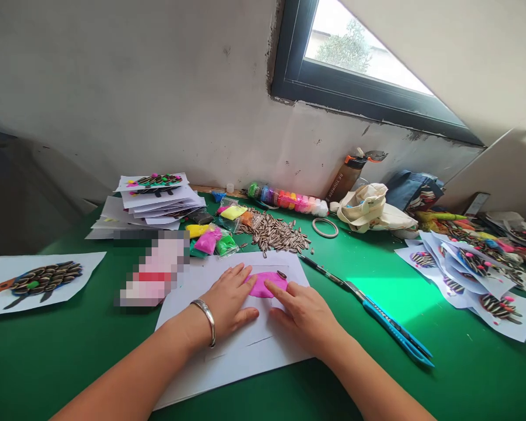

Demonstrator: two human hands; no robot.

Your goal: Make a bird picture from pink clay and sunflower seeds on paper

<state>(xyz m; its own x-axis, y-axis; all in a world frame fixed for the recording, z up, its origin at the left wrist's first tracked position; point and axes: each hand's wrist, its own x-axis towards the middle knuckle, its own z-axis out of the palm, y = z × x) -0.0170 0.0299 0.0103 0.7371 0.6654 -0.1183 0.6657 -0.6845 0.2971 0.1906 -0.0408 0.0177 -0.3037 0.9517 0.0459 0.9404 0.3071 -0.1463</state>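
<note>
A flat oval of bright pink modelling clay [262, 285] lies on white paper [175, 374] in front of me. One striped sunflower seed [281, 274] sits at the clay's upper right edge. My left hand [230, 301], a silver bangle at its wrist, rests flat on the paper with fingers apart, its fingertips at the clay's left edge. With the index finger stretched out, my right hand [304, 313] touches the clay near its right side; its other fingers are bent and partly hidden. I see nothing held in either hand.
Behind the paper are a sunflower seed pile [278, 234] and bagged coloured clay [208, 240]. Blue tweezers [398, 333] and a pen [322, 269] lie to the right. Seed-decorated papers stand stacked [158, 202] at back left; others [469, 280] lie right. A bottle [346, 175] leans against the wall.
</note>
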